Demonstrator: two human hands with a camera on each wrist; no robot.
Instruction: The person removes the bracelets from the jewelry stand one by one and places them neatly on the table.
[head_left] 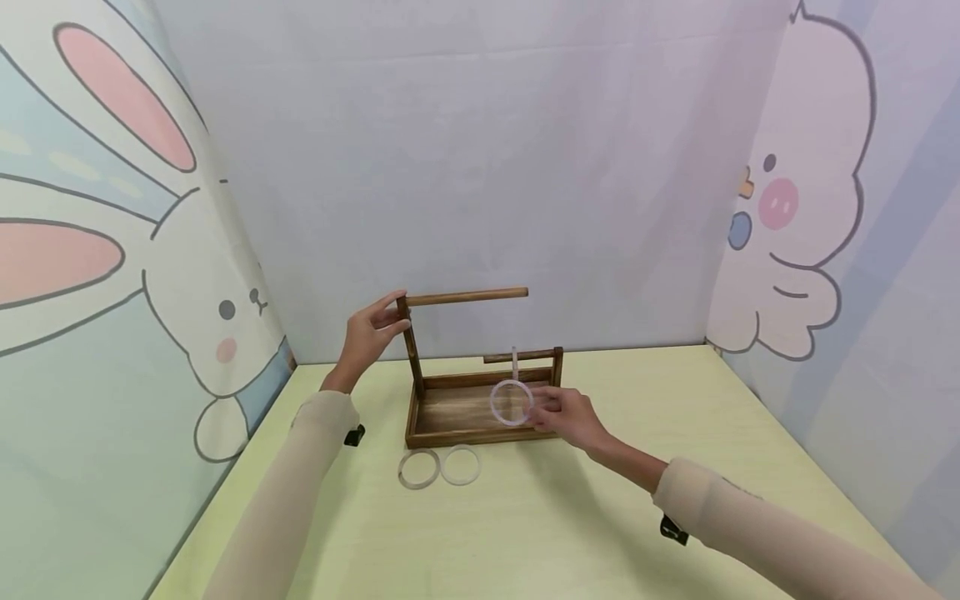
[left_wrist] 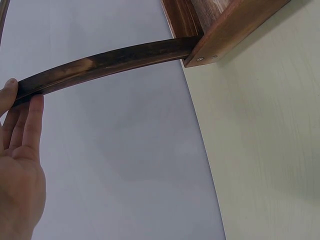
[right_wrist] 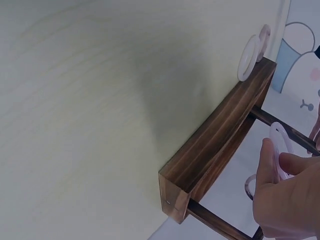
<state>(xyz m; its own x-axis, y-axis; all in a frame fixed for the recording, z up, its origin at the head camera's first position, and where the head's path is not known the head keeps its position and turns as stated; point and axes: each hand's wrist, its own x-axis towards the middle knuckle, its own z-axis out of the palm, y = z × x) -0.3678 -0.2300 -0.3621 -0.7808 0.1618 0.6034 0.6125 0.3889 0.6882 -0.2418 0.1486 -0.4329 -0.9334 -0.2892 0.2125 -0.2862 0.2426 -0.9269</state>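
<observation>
A dark wooden jewelry stand has a tray base, a tall left post with a long top bar, and a short right post with a lower bar. My left hand grips the top of the tall post, thumb on one side and fingers on the other. With thumb and fingers, my right hand pinches a pale lilac bangle upright in front of the lower bar. Another bangle hangs on that lower bar.
Two more bangles lie side by side before the tray, a greyish one and a whitish one. The pale wood-grain table meets a plain backdrop behind the stand. Cartoon-printed walls rise at both sides.
</observation>
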